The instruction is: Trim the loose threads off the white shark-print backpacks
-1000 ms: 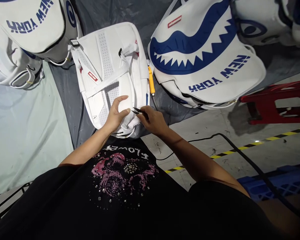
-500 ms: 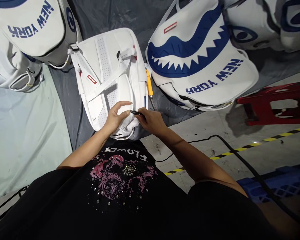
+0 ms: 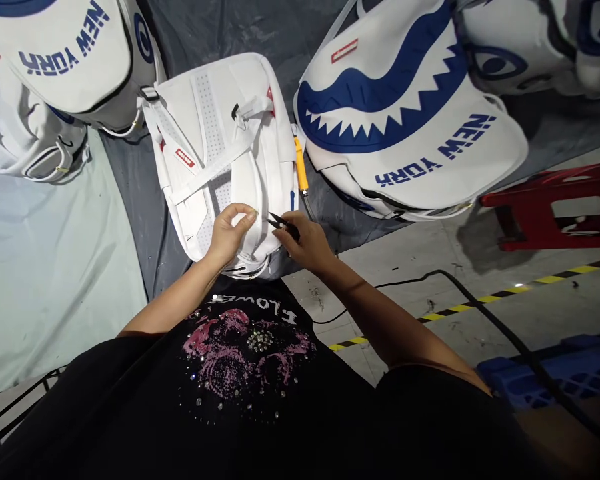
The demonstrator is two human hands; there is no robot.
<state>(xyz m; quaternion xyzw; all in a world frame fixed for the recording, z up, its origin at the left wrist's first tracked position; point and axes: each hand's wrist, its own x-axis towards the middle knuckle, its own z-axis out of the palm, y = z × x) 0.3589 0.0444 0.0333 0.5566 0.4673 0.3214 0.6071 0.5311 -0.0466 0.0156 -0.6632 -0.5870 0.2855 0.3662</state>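
Note:
A white backpack [image 3: 180,100] lies with its straps upward on the dark cloth in front of me. Over its lower part, my left hand [image 3: 231,230] has thumb and forefinger pinched together; what is between them, if anything, is too small to name. To its right, my right hand [image 3: 303,239] is wrapped round small black snips [image 3: 285,225]. The two snip blades stand apart and point at the left fingertips, a little gap away. A tool with an orange handle [image 3: 301,167] rests beside the backpack's right edge.
White-and-blue backpacks stand at the right [image 3: 405,120] and upper left [image 3: 75,60], on dark cloth [image 3: 205,33]. A red stool [image 3: 555,207] is at the right. A black cable [image 3: 480,307] crosses the floor near a blue pallet [image 3: 570,373].
The snips' blades have spread apart and moved slightly away from my left fingertips. My left thumb and forefinger, earlier a little apart, are now pinched together.

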